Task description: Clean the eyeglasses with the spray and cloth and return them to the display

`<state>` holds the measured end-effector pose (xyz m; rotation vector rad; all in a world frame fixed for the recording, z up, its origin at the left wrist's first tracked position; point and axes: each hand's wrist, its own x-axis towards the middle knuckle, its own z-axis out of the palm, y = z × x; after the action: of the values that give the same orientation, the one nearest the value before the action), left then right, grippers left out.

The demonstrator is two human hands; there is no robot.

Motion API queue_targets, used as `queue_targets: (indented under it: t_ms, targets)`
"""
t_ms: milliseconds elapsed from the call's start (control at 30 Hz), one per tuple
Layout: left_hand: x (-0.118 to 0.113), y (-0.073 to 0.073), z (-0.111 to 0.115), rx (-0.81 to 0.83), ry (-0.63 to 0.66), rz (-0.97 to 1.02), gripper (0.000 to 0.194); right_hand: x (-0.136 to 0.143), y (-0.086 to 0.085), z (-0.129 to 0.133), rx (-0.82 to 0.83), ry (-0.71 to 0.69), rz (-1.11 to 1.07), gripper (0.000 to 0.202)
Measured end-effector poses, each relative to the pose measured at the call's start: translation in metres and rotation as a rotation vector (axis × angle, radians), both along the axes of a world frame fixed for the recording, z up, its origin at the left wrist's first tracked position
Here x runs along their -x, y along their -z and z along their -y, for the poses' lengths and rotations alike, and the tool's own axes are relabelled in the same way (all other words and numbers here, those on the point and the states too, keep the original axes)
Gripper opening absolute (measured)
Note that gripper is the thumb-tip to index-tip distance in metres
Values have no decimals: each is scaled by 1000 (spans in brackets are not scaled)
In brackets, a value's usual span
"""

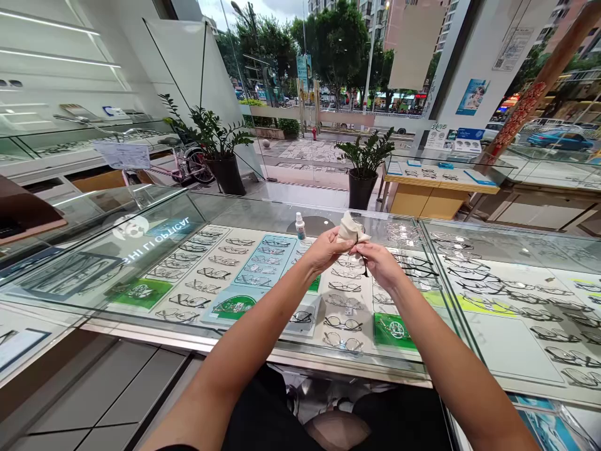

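Above the glass showcase, my left hand (328, 247) pinches a crumpled whitish cleaning cloth (349, 228). The cloth is folded around a pair of eyeglasses (365, 270), of which mostly a thin dark temple shows below the fingers; the lenses are largely covered. My right hand (381, 266) is closed on the frame of these eyeglasses, touching the cloth's right edge. Both hands almost meet. Left of them, a small white spray bottle (300, 226) stands upright on the glass top.
Rows of eyeglass frames (345, 287) lie inside the glass showcase (263, 210), among green cards (394, 331). A second showcase section (511, 363) adjoins on the right. Beyond the counter stand two potted plants (361, 186) and a bicycle (188, 156) near the shop window.
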<state>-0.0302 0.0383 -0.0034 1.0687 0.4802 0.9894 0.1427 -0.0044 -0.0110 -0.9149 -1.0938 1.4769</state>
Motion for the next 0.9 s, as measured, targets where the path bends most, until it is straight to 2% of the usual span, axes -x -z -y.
queue_targets:
  t_ms: [233, 533, 700, 900]
  targets:
    - [0, 3, -1, 5, -6, -75, 48, 1, -1, 3, -7, -41, 42, 27]
    - [-1, 5, -4, -18, -46, -28, 48, -2, -4, 3, -32, -68, 76, 29]
    - [3, 1, -4, 36, 2, -29, 50, -6, -6, 1, 23, -84, 11, 29]
    - [-1, 4, -1, -57, 41, -52, 44, -2, -4, 4, -21, -122, 45, 29]
